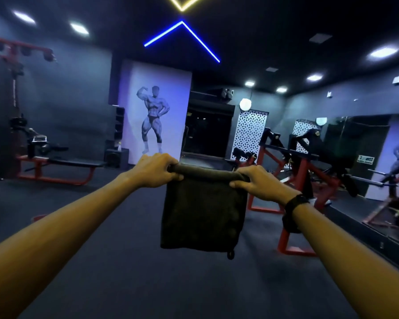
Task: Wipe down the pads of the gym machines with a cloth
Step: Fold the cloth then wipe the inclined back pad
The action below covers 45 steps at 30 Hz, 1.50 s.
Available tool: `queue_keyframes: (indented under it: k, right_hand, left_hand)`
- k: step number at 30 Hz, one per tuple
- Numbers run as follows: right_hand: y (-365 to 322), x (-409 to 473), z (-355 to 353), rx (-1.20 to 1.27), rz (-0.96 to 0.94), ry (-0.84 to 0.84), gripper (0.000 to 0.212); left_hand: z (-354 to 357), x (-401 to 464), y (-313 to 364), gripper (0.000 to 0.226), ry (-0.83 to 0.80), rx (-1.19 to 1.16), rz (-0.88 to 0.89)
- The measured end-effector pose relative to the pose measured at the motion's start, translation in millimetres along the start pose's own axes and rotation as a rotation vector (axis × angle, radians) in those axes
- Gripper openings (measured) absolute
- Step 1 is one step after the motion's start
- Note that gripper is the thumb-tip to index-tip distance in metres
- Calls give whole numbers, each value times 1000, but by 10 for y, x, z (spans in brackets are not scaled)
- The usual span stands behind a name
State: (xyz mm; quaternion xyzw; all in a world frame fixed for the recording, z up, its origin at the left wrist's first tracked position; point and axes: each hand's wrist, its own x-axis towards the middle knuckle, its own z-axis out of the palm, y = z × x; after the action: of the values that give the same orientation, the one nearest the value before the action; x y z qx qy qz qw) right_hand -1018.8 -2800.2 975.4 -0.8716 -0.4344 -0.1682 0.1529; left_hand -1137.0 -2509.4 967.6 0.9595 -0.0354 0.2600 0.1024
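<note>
A cloth [203, 210] is held out in front, hung between the left hand [156, 170] and the right hand [260, 184]. A bench [76, 162] is set well left of the left hand. Gym machines [309, 157] are ranged beyond and right of the right hand, before a mirror [366, 143]. A poster [154, 116] is mounted far beyond both hands.

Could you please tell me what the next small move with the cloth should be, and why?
Probably carry the cloth toward the red-framed machine on the right. Both the left hand and the right hand grip its top edge in mid-air, it hangs folded, and it touches no pad yet; that machine's dark pads look nearest.
</note>
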Motion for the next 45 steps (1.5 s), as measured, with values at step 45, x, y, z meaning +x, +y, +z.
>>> queue_keyframes:
  k: [45]
  right_hand:
    - [7116, 8179, 3033, -63, 54, -103, 23]
  left_hand:
    - [5162, 9354, -4353, 22, -72, 15, 72]
